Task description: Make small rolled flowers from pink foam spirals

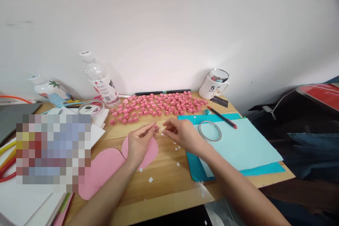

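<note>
Between the fingertips of my left hand [139, 143] is a small pink paper rose [156, 128], partly hidden by the fingers. Just to its right is my right hand [181, 132], its thumb and forefinger apart with nothing plainly between them. Under and beside my left hand lie pink paper circles [106, 166]. Several small white paper bits [150, 179] are scattered on the wooden table around both hands. Beyond the hands, many rolled pink paper roses [159, 104] cover the back of the table.
On the right are light blue paper sheets [243, 144] with a tape roll [210, 131] and a pen [222, 116]. A mug [212, 86] and a plastic bottle [102, 83] stand by the wall. Papers [34, 201] and scissors [7, 173] lie at the left.
</note>
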Available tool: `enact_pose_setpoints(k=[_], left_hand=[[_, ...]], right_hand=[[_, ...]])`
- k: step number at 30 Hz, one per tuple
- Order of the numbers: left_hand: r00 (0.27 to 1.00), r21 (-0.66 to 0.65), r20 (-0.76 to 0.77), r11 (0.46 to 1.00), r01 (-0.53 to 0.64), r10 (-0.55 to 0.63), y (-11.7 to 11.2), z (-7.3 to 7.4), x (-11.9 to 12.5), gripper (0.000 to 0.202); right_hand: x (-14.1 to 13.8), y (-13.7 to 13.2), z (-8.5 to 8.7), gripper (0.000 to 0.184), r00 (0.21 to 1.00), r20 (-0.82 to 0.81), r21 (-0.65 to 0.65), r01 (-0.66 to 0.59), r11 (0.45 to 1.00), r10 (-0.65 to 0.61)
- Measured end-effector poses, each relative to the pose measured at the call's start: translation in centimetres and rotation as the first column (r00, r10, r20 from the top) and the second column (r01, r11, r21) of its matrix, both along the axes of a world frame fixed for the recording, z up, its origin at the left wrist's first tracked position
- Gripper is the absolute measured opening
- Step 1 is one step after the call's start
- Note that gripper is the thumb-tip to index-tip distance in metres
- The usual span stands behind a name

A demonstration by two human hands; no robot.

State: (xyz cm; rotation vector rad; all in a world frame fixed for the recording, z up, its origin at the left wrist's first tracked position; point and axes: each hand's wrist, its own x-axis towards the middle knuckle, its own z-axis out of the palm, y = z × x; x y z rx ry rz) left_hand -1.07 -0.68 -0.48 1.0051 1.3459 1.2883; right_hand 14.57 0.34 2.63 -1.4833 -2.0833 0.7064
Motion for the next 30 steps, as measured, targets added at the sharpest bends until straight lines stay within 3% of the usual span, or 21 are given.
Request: enact_pose_setpoints(k=[2,4,6,8,11,13,16,18,20,23,25,30], left_hand=[[1.000,0.029,-0.002,1.000,-0.002,0.002,0.0,0.1,0.0,0.025],[1.000,0.073,-0.025,0.997,0.004,-0.002,0.0,0.2,-0.1,0.024],[0.998,0.118,-0.058,0.993,0.008,-0.001,-0.1,0.2,0.0,0.022],[0.997,0.150,-0.078,0.988,0.016,-0.004,-0.2,0.1,0.0,0.021],[0.997,0.211,-0.083,0.977,0.025,-0.008,-0.4,0.0,0.1,0.020],[0.995,0.280,-0.102,0.960,0.025,0.004,-0.5,-0.1,0.1,0.019],[0.985,0.395,-0.166,0.918,0.030,0.039,-0.7,-0.2,-0.1,0.017],[0.973,0.456,-0.212,0.890,0.020,0.086,-0.8,-0.2,-0.2,0.017],[0.959,0.502,-0.245,0.865,-0.004,0.146,-0.9,-0.2,-0.5,0.017],[0.944,0.532,-0.259,0.846,-0.035,0.202,-0.8,-0.1,-0.7,0.019],[0.947,0.509,-0.262,0.860,-0.028,0.186,-0.7,-0.1,-0.7,0.019],[0.959,0.432,-0.245,0.901,-0.027,0.146,-0.7,-0.4,-0.6,0.019]], right_hand=[[2.8,-0.2,1.6,0.008,0.976,0.212,0.020,0.044,0.999,-0.047],[5.9,-0.9,2.0,0.016,0.898,0.419,0.080,0.112,0.990,-0.135],[8.6,-1.9,1.2,0.025,0.770,0.605,0.096,0.182,0.979,-0.203],[10.7,-2.9,-0.2,0.027,0.672,0.718,0.032,0.226,0.974,-0.180],[12.3,-3.7,-2.0,0.018,0.639,0.757,-0.043,0.255,0.966,-0.135],[12.5,-3.7,-2.2,0.014,0.682,0.711,-0.014,0.255,0.967,-0.169],[11.3,-3.4,-0.9,0.014,0.813,0.534,0.082,0.225,0.971,-0.234],[9.5,-3.2,0.4,0.015,0.914,0.355,0.138,0.155,0.978,-0.195],[7.3,-3.0,1.5,0.014,0.983,0.169,0.094,0.051,0.994,-0.067],[4.2,-2.6,2.1,0.011,0.982,-0.021,-0.039,-0.188,0.981,0.188],[2.8,-2.1,1.8,0.012,0.959,-0.112,-0.069,-0.268,0.961,0.259],[1.1,-1.1,0.3,0.011,0.948,-0.249,-0.036,-0.213,0.976,0.197]])
